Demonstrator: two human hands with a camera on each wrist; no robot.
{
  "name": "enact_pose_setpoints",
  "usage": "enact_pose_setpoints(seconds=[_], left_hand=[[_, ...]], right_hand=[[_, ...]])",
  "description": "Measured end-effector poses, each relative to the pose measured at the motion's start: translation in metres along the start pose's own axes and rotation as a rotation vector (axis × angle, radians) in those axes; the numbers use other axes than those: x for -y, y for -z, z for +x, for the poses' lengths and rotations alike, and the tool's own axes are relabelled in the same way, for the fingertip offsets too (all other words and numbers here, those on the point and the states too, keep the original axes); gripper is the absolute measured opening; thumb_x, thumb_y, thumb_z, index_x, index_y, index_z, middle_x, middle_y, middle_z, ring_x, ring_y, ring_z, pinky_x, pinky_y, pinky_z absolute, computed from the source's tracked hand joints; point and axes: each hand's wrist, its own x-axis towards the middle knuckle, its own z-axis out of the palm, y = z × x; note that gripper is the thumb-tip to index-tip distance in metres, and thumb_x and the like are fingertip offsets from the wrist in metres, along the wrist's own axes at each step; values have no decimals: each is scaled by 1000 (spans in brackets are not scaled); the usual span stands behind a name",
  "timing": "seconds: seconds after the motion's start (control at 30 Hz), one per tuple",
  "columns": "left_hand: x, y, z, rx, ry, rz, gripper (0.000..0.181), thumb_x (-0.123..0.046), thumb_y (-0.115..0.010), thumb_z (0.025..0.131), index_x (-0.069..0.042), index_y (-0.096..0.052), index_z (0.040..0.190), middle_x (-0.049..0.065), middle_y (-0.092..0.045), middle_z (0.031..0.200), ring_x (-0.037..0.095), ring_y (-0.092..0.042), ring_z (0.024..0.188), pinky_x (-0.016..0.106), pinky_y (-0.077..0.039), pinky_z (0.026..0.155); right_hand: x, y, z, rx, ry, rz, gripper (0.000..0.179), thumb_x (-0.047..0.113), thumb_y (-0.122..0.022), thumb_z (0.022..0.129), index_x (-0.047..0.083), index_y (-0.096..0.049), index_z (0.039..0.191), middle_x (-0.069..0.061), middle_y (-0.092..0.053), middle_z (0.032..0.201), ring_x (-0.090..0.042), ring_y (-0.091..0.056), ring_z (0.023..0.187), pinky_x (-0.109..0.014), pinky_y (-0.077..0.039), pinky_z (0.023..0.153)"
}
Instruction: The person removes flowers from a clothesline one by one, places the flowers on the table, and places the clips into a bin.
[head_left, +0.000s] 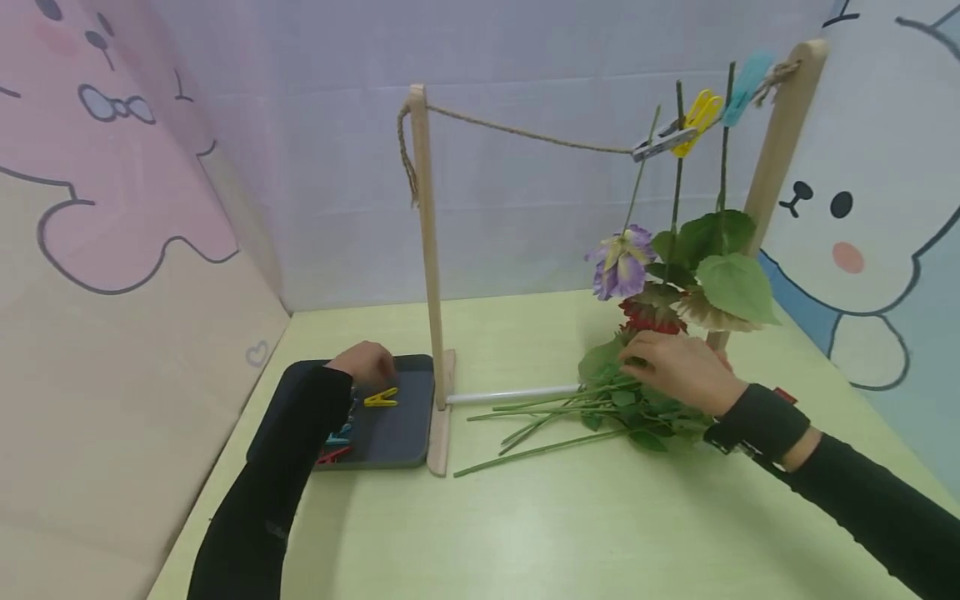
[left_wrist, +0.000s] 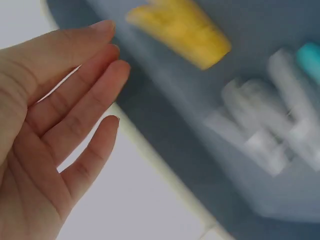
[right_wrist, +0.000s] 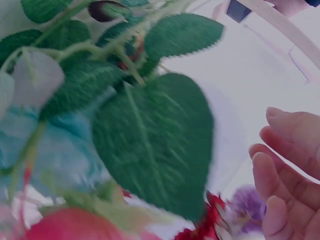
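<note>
My left hand (head_left: 366, 365) hovers over a dark grey tray (head_left: 411, 421), fingers slightly bent and nothing between them. Below it in the tray lie a yellow clothespin (head_left: 381, 398), a teal clothespin (head_left: 341, 436) and a red one (head_left: 333, 456); grey clothespins (left_wrist: 257, 127) show blurred in the left wrist view. Beside a heap of artificial flowers (head_left: 637, 417) on the table is my right hand (head_left: 678, 368). In the right wrist view its loosely bent fingers (right_wrist: 267, 175) hold nothing, apart from a large green leaf (right_wrist: 155, 145) and a pink-red bloom (right_wrist: 75, 225).
A twine line (head_left: 525, 132) runs between two wooden posts (head_left: 427, 250). From its right end a purple flower (head_left: 624, 262), a red flower (head_left: 651, 317) and a cream flower (head_left: 712, 311) hang upside down by clothespins. A white rod (head_left: 510, 395) lies low between the posts.
</note>
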Motion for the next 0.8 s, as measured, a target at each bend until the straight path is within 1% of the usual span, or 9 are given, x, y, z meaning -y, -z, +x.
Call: enact_pose_setpoints(seconds=[0.07,0.17,0.27,0.37,0.47,0.53,0.6,0.7,0.8], left_hand=[[-4,22,-12,-38,-34,20,17,-4,-68,79,-4,-68,96,11,-66,93,25,-61,86,35,-52,75],[-15,62,-35,-129,-68,26,19,-7,-67,81,-3,-66,99,13,-65,94,27,-60,88,37,-50,78],[-35,104,-58,-246,-115,-18,20,-10,-65,84,-4,-65,103,12,-65,95,25,-60,88,37,-49,78],[-70,144,-83,-376,-210,-32,18,-13,-65,85,-8,-65,103,6,-67,94,17,-59,85,30,-49,77],[-117,179,-104,-517,-394,-32,16,-10,-68,83,-8,-68,99,4,-69,89,6,-58,79,15,-47,73],[-150,199,-114,-581,-529,-45,15,-7,-68,82,-5,-69,96,5,-70,88,1,-58,76,9,-46,72],[-181,215,-116,-612,-631,-104,14,-6,-67,83,-3,-68,97,6,-70,90,-2,-60,77,9,-47,73],[-223,232,-103,-641,-708,-197,19,-9,-64,86,0,-66,102,6,-68,95,2,-62,81,14,-50,77],[-258,244,-79,-707,-666,-218,27,-17,-63,87,-2,-63,109,7,-66,101,8,-61,86,16,-48,81]], right_hand=[[0,8,0,-9,-11,-3,18,17,-76,73,12,-70,89,0,-63,83,-9,-57,61,-19,-42,48],[2,25,-1,-42,-34,6,18,14,-75,73,11,-70,90,-1,-64,81,-8,-54,59,-19,-40,47],[3,48,-3,-106,-57,40,17,10,-75,73,11,-70,90,0,-65,80,-7,-52,59,-19,-40,47],[4,71,-3,-205,-60,88,16,10,-75,74,11,-70,89,1,-66,78,-2,-50,59,-15,-40,50],[3,91,0,-321,-99,127,15,7,-75,74,7,-71,88,-2,-67,75,8,-48,60,-9,-40,53],[3,102,7,-390,-177,152,14,6,-74,75,4,-72,88,0,-65,71,14,-45,59,-9,-37,49],[4,109,17,-416,-307,214,14,9,-73,77,3,-72,90,6,-63,65,15,-44,56,-11,-33,45],[4,114,37,-390,-505,378,25,21,-68,84,2,-70,100,21,-57,58,7,-49,51,-16,-32,43],[4,113,58,-353,-625,541,37,31,-64,86,4,-67,111,25,-59,66,-2,-54,52,-16,-41,49]])
